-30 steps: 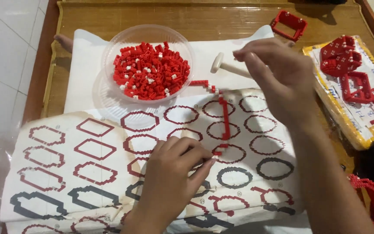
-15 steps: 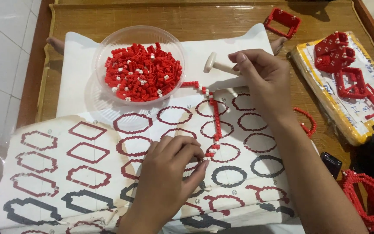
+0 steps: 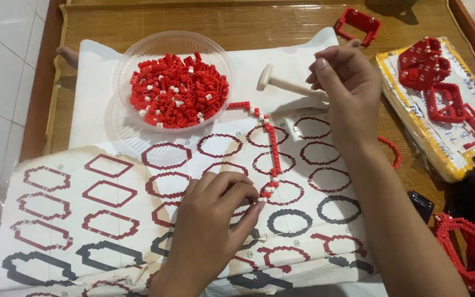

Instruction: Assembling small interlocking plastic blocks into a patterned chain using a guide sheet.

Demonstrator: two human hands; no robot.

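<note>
Clear bowl [image 3: 133, 55] of red bricks [image 3: 178, 91] upper left. Small mallet [image 3: 284, 84] beside it. Finished red frames [image 3: 446, 88] on yellow-edged board [image 3: 413, 137], right.

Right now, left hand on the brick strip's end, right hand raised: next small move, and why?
Probably bring the right hand down to the strip of red and white bricks. The left hand only pins its near end on the pattern sheet, and the right hand appears to pinch something too small to identify.

The bowl [image 3: 133, 60] looks like clear glossy plastic, full of shiny red plastic bricks [image 3: 178, 91]. The pattern sheet [image 3: 111, 181] is matt, creased paper. It all sits on a woven bamboo-ish mat [image 3: 221, 22], and the little mallet [image 3: 281, 83] is pale, smooth plastic or wood.
</note>
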